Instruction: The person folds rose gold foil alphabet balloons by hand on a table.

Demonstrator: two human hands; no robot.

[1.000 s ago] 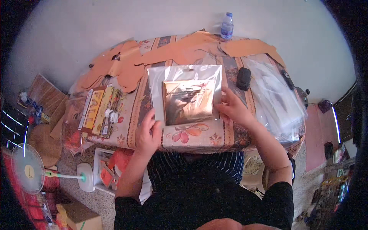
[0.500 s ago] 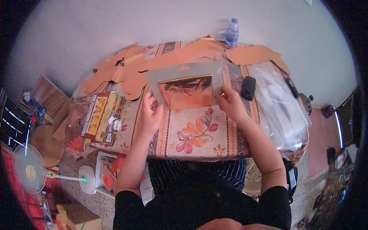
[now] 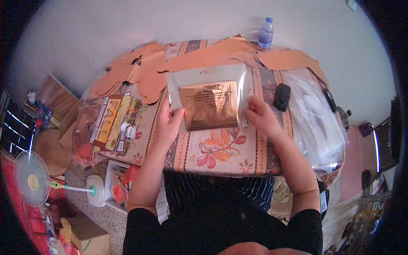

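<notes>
Between my two hands is a clear plastic bag (image 3: 172, 83) with a hanging hole near its far edge. Inside lies a folded sheet of shiny copper-coloured foil (image 3: 209, 106) with small dark print. My left hand (image 3: 169, 121) pinches the bag's left edge between thumb and fingers. On the opposite edge, my right hand (image 3: 261, 117) grips with curled fingers. The bag is held above the flower-patterned tablecloth (image 3: 219, 151), its face turned up toward me.
Orange cut-out sheets (image 3: 191, 61) spread across the table's far side, near a water bottle (image 3: 266, 34). Left are yellow-and-brown packets (image 3: 112, 123) and a white cable (image 3: 128, 131). Right are a black case (image 3: 282, 97) and clear plastic bags (image 3: 312, 123). A fan (image 3: 32, 180) stands at left.
The bag has tilted so its foil faces me more fully and looks taller, with the print showing better. Both hands keep their hold on its edges. The view has shifted slightly.
</notes>
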